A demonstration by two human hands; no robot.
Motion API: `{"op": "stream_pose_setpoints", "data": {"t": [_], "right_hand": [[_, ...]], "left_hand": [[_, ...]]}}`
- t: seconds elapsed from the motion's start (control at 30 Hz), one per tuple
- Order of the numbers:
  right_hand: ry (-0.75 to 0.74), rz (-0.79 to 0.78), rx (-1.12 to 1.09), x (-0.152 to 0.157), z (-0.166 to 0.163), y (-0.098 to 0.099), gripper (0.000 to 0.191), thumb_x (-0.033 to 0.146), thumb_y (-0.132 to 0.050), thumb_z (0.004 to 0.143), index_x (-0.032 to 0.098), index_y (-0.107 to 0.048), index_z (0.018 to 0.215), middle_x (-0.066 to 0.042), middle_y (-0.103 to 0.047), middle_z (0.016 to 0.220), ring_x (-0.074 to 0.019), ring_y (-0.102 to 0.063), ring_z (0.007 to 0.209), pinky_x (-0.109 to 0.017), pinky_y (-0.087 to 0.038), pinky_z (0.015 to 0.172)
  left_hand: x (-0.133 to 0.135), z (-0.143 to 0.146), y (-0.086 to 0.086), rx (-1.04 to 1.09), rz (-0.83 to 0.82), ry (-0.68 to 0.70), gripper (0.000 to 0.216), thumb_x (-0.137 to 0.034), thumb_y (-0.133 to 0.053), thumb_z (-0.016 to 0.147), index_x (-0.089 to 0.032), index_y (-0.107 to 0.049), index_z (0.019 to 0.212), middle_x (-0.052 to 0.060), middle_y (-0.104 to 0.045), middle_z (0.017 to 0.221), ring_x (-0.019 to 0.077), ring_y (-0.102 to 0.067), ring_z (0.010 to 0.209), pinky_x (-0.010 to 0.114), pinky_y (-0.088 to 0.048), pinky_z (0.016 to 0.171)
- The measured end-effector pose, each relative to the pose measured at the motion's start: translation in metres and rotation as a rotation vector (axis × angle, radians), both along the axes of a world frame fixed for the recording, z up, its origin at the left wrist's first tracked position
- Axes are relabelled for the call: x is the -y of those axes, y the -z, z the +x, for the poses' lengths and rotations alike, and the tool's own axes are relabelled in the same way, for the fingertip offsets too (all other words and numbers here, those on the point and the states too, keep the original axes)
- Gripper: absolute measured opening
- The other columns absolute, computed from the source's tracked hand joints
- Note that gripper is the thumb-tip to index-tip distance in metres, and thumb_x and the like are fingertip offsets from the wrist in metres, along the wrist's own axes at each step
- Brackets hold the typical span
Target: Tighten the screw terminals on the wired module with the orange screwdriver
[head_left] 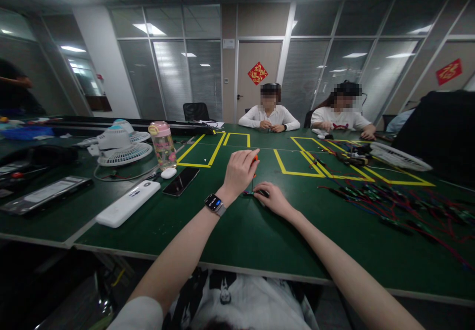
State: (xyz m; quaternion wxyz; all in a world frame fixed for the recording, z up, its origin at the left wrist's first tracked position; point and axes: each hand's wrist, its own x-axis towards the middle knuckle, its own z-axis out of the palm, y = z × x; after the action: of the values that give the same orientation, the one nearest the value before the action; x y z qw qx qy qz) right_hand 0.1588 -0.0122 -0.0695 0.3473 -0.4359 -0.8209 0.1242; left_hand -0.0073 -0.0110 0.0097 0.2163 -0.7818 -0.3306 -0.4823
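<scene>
My left hand [240,172], with a watch [214,204] on its wrist, is closed around a screwdriver [256,159] with an orange handle. The screwdriver stands upright, and its thin shaft points down at a small green circuit board [248,193] on the table. My right hand [273,199] rests low on the table at the board's right side. Its fingers are closed on the board's edge, next to a small black part [263,193]. My fingers hide much of the board and the handle.
The green table [222,236] carries yellow tape outlines. To the left are a phone [181,181], a white power bank [128,204], a pink-lidded bottle [163,144] and white fans [124,153]. Wired circuit boards [404,206] lie heaped at right. Two people sit opposite.
</scene>
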Motion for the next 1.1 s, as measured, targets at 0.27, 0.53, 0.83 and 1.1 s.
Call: {"op": "stream_pose_setpoints", "data": {"t": [0.27,0.53,0.83,1.1], "right_hand": [[-0.004,-0.001,0.0,0.0001,0.0002,0.0006,0.013,0.018,-0.059,0.08,0.019,-0.069,0.088,-0.007,-0.067,0.094,-0.0201,-0.059,0.091,-0.035,-0.044,0.086],[0.0,-0.006,-0.01,0.0007,-0.0006,-0.0001,0.013,0.018,-0.059,0.08,0.019,-0.069,0.087,-0.007,-0.067,0.094,-0.02,-0.059,0.091,-0.035,-0.045,0.086],[-0.008,-0.005,-0.014,0.0015,-0.0006,-0.001,0.013,0.019,-0.058,0.081,0.019,-0.069,0.087,-0.007,-0.067,0.093,-0.0199,-0.059,0.09,-0.035,-0.045,0.086],[0.001,-0.002,-0.005,0.0014,-0.0012,-0.0008,0.013,0.02,-0.059,0.081,0.019,-0.07,0.087,-0.007,-0.067,0.093,-0.0197,-0.06,0.09,-0.035,-0.045,0.085]], "left_hand": [[0.0014,0.0017,-0.0005,0.032,-0.072,0.072,0.034,-0.016,-0.033,0.094,-0.015,-0.051,0.123,0.009,-0.058,0.113,0.0188,-0.052,0.106,0.034,-0.04,0.093],[0.0045,0.003,0.0005,0.071,-0.083,0.029,0.03,-0.029,-0.04,0.093,-0.018,-0.058,0.114,0.008,-0.057,0.097,0.0199,-0.053,0.092,0.034,-0.044,0.083],[0.0046,0.0054,0.001,0.16,-0.137,0.111,0.026,-0.029,-0.042,0.093,-0.019,-0.059,0.112,0.007,-0.058,0.096,0.018,-0.054,0.092,0.032,-0.045,0.082],[0.0046,0.0062,0.0016,0.088,-0.117,0.115,0.036,-0.019,-0.032,0.095,-0.018,-0.049,0.126,0.009,-0.058,0.109,0.0176,-0.053,0.101,0.033,-0.043,0.087]]}}
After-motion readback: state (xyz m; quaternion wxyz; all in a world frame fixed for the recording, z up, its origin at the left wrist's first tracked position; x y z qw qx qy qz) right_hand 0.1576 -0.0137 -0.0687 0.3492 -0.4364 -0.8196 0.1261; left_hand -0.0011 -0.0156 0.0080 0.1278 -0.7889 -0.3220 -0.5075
